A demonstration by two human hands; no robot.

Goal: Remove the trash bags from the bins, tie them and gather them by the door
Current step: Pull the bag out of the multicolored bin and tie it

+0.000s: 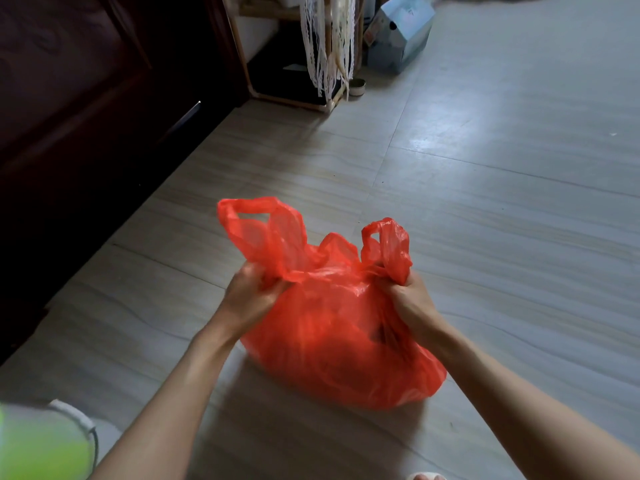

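Note:
A red plastic trash bag (332, 344) bulges with contents and rests low over the tiled floor in the middle of the view. My left hand (251, 296) grips the bag's left side just under its left handle loop (258, 225), which stands up free. My right hand (410, 301) is clenched on the bag's right side below the right handle loop (389, 245). The two loops are apart and untied. A white bin rim (78, 422) shows at the bottom left corner, its inside hidden behind a blurred green shape.
Dark wooden furniture (79, 109) runs along the left. A light wooden shelf frame (294, 98) with hanging lace strips stands at the back, a small round tin (357, 87) beside it. A pale blue carton (401, 32) lies on the floor further back. Grey floor tiles spread to the right.

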